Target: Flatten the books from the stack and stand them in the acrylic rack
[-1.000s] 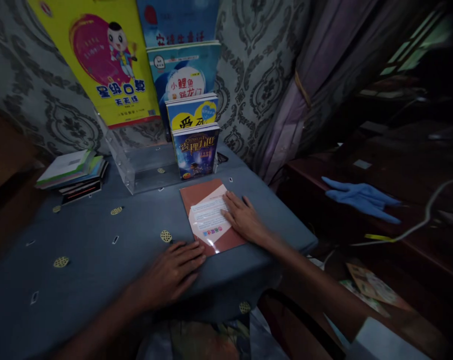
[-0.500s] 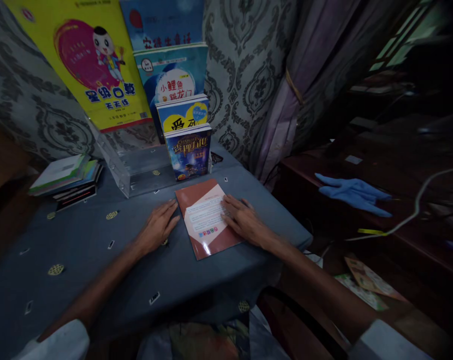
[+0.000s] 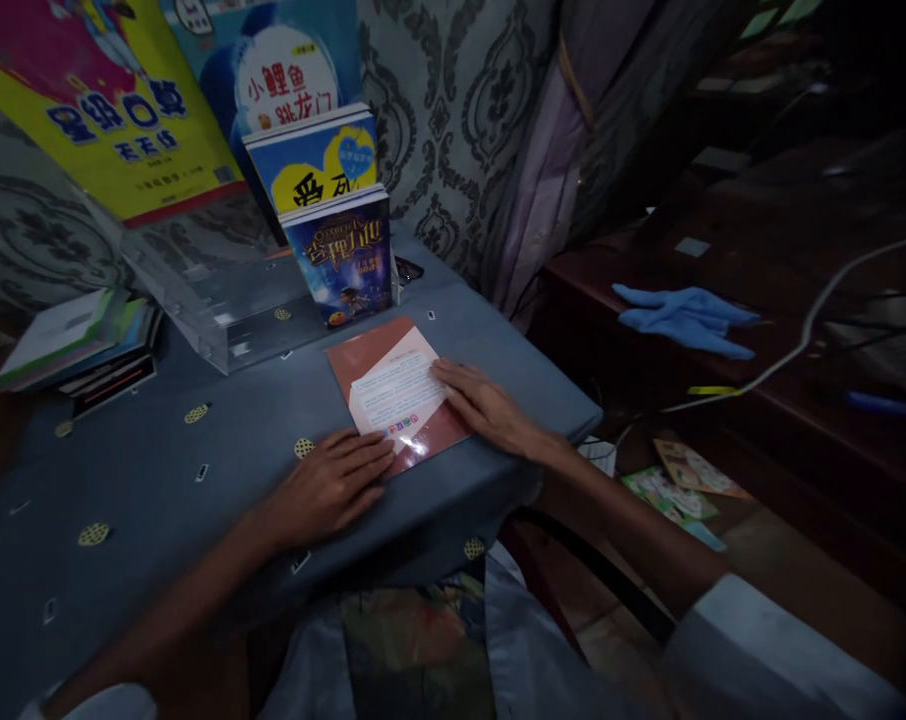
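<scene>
A thin reddish-brown book [image 3: 445, 425] with a pale printed panel lies flat near the table's front corner, its text upside down to me. My left hand [image 3: 337, 480] rests flat, fingertips over the book's near-left edge. Across its right side lies my right hand [image 3: 487, 405], fingers stretched out and touching the cover. Just behind the book, a dark blue book [image 3: 344, 265] stands at the front of a row in a clear acrylic stand [image 3: 224, 335]. Behind it are a blue and yellow book [image 3: 322, 165] and a teal book [image 3: 284, 75].
A yellow workbook [image 3: 145, 130] leans at the stand's left. Farther left lies a stack of books [image 3: 78, 340] on the blue tablecloth [image 3: 145, 480]. To the right, a blue glove [image 3: 689, 318] and a white cable [image 3: 805, 335] lie on a dark surface. Booklets [image 3: 670, 490] lie below.
My left hand has moved from the book's upper left side to its near-left edge. My right hand stays on the right side. The view has tipped downward and shifted.
</scene>
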Demonstrator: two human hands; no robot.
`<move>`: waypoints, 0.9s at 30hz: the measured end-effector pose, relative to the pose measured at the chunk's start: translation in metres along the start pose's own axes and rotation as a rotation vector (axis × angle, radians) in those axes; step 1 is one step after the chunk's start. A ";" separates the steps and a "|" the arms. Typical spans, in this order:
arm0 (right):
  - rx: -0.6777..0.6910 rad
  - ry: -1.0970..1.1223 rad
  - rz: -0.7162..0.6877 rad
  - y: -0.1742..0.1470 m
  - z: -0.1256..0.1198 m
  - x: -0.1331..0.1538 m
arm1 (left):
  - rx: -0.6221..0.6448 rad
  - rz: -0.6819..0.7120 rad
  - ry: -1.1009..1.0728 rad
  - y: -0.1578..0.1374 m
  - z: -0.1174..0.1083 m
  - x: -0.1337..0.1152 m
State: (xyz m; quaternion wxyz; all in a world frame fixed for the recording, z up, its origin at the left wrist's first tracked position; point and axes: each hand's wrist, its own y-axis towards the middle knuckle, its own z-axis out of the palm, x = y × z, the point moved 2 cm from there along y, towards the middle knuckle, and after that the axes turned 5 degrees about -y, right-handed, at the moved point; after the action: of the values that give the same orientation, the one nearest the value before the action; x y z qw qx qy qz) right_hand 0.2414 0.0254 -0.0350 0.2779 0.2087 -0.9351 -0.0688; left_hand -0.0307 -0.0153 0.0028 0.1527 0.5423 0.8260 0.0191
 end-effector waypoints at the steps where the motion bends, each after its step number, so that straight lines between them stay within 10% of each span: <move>1: -0.011 0.035 0.011 0.000 -0.002 0.000 | 0.028 0.013 -0.002 0.007 0.002 -0.001; 11: -0.048 0.208 0.030 0.001 -0.006 -0.006 | 0.133 0.092 -0.052 0.104 0.035 -0.024; 16: -0.062 0.130 -0.023 0.002 -0.005 -0.007 | -0.006 -0.001 -0.068 0.076 0.022 0.003; 22: -0.010 -0.101 -0.186 0.039 0.004 0.024 | -0.305 -0.529 0.085 0.033 0.008 0.082; 27: 0.154 -0.138 -0.297 0.092 0.028 0.057 | -0.319 -0.577 0.085 0.029 0.010 0.109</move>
State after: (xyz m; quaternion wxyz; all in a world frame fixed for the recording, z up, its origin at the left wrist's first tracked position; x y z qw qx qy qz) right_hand 0.1502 0.0845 -0.0072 0.1828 0.3598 -0.9135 -0.0513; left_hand -0.0423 0.0934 -0.0268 0.2000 0.2541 0.9378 0.1266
